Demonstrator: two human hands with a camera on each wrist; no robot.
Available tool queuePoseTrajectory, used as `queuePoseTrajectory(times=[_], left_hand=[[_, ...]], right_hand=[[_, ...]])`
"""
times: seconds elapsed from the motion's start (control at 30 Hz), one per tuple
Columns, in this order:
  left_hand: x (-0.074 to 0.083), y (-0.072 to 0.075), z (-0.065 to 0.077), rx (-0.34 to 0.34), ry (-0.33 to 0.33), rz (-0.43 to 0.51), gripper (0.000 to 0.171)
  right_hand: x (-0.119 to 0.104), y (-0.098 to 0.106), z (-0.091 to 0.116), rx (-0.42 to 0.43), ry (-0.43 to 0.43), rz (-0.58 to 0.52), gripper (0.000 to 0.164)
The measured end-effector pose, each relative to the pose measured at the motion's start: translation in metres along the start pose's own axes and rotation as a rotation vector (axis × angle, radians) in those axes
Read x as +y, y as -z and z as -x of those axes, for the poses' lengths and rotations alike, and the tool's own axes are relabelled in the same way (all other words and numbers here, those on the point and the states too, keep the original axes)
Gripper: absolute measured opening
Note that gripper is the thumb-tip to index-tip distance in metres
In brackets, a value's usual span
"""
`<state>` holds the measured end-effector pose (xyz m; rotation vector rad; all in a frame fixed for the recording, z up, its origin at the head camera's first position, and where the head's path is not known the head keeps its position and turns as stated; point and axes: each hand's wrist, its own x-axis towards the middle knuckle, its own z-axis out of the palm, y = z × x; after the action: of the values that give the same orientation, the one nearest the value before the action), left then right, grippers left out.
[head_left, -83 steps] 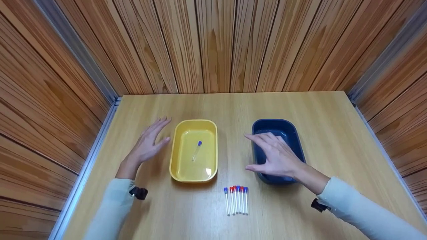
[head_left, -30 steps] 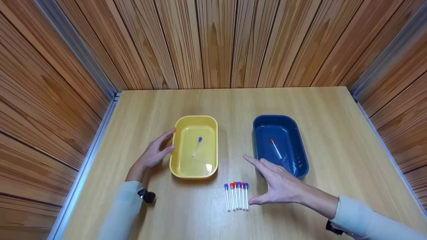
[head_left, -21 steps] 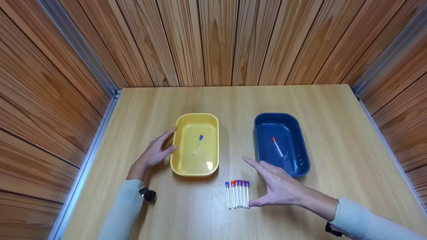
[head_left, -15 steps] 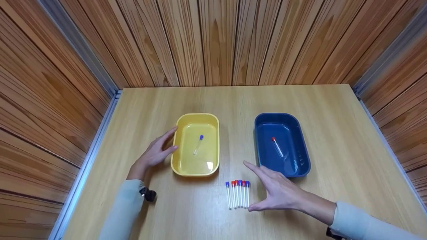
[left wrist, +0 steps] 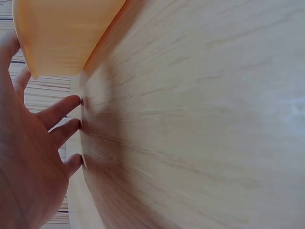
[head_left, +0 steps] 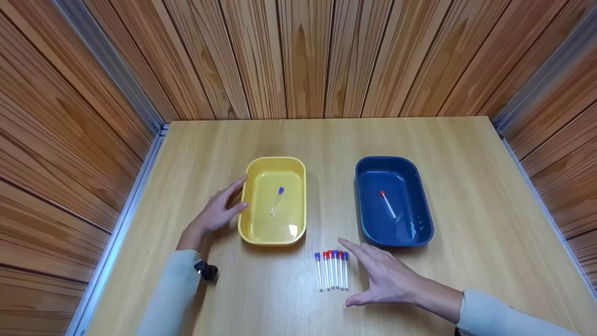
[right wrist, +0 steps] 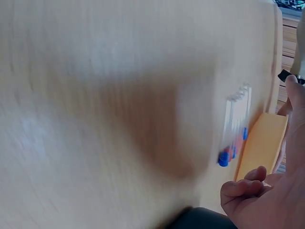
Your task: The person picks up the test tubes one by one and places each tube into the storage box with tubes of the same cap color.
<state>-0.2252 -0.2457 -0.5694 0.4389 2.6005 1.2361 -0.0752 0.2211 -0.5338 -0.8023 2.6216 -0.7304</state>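
Note:
My left hand rests at the left side of a yellow tray, its thumb and index fingertip right at the rim. In the left wrist view the fingers spread beside the tray's wall, other fingertips down at the tabletop. Inside the tray lies a clear test tube with a blue cap. My right hand holds nothing; thumb and fingers are spread just right of a row of test tubes with red and blue caps. A red-capped test tube lies in the blue tray behind that hand.
The wooden table carries both trays side by side, with a gap between them. Wood-plank panels rise at the back and sides, with metal rails along the side edges. A dark wrist device sits at the left cuff.
My right hand has drawn back from over the blue tray to beside the tube row, uncovering the red-capped test tube. My left hand has shifted right to the yellow tray's rim.

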Motion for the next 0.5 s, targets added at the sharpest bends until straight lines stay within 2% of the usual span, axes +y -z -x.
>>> queuePoseTrajectory(times=[0.23,0.5], left_hand=[[0.0,0.002,0.0,-0.004,0.025,0.003,0.079],[-0.001,-0.001,0.0,-0.012,0.061,0.013,0.079]], right_hand=[[0.009,-0.009,-0.002,-0.042,-0.019,-0.032,0.128],[0.016,-0.014,-0.006,-0.039,-0.052,-0.043,0.128]])
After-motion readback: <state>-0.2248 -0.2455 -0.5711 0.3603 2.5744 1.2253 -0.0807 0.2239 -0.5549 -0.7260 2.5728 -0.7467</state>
